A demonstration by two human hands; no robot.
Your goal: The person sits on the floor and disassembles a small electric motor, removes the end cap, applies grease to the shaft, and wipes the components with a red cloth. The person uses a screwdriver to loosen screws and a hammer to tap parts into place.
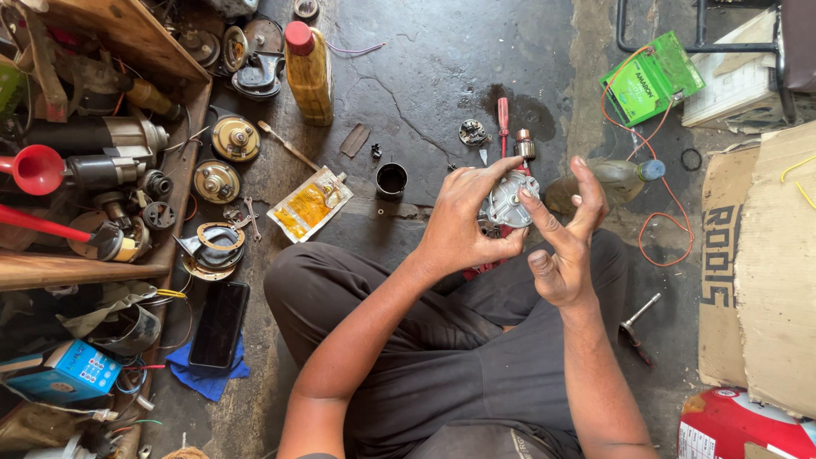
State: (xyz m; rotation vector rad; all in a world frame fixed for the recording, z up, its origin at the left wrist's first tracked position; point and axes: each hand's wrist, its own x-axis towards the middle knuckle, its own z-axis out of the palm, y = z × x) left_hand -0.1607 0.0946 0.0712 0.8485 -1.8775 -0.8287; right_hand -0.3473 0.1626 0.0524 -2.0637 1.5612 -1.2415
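Note:
My left hand (pixel 463 219) grips a small grey metal motor housing (pixel 507 201) held above my lap. My right hand (pixel 565 242) is beside it with fingers spread, the index fingertip touching the housing's right side. A red-handled screwdriver (pixel 502 119) and a small copper-wound armature (pixel 524 144) lie on the dark floor just beyond the housing. I sit cross-legged in dark trousers (pixel 442 340).
A yellow bottle with a red cap (pixel 308 72), a yellow pouch (pixel 309 204), a small black cup (pixel 391 180) and round metal parts (pixel 235 138) lie at the left. A green battery (pixel 650 81) with orange wire, a clear bottle (pixel 616 174) and cardboard (pixel 756 263) sit at the right. A phone (pixel 219 323) rests on blue cloth.

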